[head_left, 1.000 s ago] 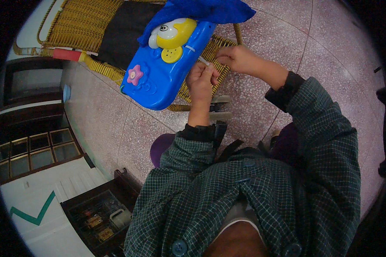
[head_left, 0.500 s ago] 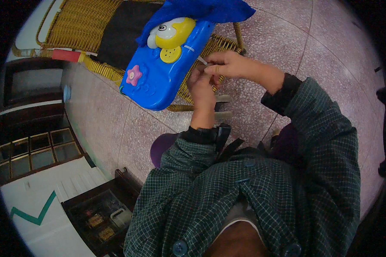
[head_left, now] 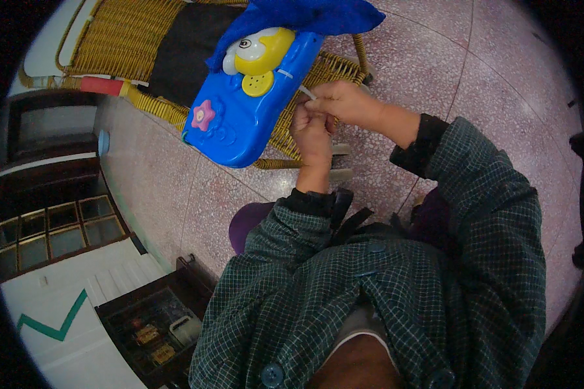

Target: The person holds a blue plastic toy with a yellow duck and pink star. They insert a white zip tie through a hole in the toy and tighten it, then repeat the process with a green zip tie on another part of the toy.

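Note:
A blue plastic toy board (head_left: 243,113) with a yellow and white cartoon face and a pink flower button lies tilted on a wicker chair (head_left: 126,48). A thin white strip (head_left: 305,87) runs from the toy's right edge to my hands. My right hand (head_left: 344,104) pinches the strip's end beside the toy. My left hand (head_left: 311,133) is closed just below it, fingertips touching the right hand's, and seems to hold the same strip. A blue cloth (head_left: 311,14) covers the toy's far end.
The wicker chair has a black cushion (head_left: 185,45) and a red-tipped arm (head_left: 100,85). Pink speckled tile floor (head_left: 435,58) spreads to the right. A dark wooden cabinet (head_left: 52,214) stands on the left; a black box with small items (head_left: 152,324) sits at lower left.
Both hands have shifted slightly left and come closer together at the toy's right edge. The toy has barely moved.

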A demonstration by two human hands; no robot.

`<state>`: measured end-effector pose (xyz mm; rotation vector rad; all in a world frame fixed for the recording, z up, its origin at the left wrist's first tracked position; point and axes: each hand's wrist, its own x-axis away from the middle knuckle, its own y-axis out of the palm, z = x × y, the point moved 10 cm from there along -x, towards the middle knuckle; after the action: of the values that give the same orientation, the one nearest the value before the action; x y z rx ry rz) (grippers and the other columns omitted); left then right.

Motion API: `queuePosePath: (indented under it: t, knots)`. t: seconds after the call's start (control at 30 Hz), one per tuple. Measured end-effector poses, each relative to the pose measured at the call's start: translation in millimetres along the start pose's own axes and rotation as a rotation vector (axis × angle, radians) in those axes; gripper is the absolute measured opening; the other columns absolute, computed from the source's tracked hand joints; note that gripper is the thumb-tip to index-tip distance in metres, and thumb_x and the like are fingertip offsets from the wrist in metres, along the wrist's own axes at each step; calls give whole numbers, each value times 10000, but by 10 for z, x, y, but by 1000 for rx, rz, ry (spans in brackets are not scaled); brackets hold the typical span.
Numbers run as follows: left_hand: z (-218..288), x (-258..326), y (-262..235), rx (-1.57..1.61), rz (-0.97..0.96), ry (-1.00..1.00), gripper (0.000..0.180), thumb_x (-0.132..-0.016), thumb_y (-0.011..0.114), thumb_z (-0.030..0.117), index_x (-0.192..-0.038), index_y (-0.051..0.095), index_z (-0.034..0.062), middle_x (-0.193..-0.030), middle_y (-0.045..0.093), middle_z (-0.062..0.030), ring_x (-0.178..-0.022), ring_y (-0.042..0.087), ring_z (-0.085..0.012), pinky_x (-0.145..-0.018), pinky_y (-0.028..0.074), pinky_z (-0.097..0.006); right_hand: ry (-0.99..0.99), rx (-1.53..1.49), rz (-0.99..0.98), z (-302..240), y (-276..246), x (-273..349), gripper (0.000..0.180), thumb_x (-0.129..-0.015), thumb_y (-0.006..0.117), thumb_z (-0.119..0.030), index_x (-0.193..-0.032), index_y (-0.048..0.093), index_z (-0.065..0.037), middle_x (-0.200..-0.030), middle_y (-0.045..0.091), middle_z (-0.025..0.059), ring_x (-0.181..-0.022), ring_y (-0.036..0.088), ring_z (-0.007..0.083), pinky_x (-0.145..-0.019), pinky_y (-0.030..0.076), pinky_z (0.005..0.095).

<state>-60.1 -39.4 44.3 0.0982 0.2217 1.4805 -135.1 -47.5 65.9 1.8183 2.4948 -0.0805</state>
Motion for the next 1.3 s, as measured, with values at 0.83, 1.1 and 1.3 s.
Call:
queuePosePath:
  t: [0.83, 1.1, 1.3]
  knots:
    - [-80, -121, 10, -36, 58, 42, 82, -851, 548, 129, -844, 536, 49, -688, 506, 19, -542, 437, -58, -452, 335, -198, -227, 298, 75, -390, -83, -187, 281, -804, 558, -268, -904, 598, -8, -676, 596, 145, -489, 589, 226, -404, 499, 322]
    - [-31, -28, 87, -112, -45, -20, 128, -844, 556, 151, -873, 570, 27, -703, 552, 8, -544, 467, -71, -488, 368, -216, -121, 220, 40, -367, -195, -5, 275, -803, 563, -292, -842, 596, -22, -661, 590, 115, -502, 589, 213, -437, 490, 318]
    - [-67, -91, -54, -685, -309, -187, 141, -827, 535, 119, -883, 586, 0, -760, 603, -48, -645, 550, -113, -588, 433, -247, -298, 456, 59, -438, -236, 126, 230, -821, 551, -251, -786, 576, -25, -651, 570, 105, -619, 597, 192, -545, 458, 339]
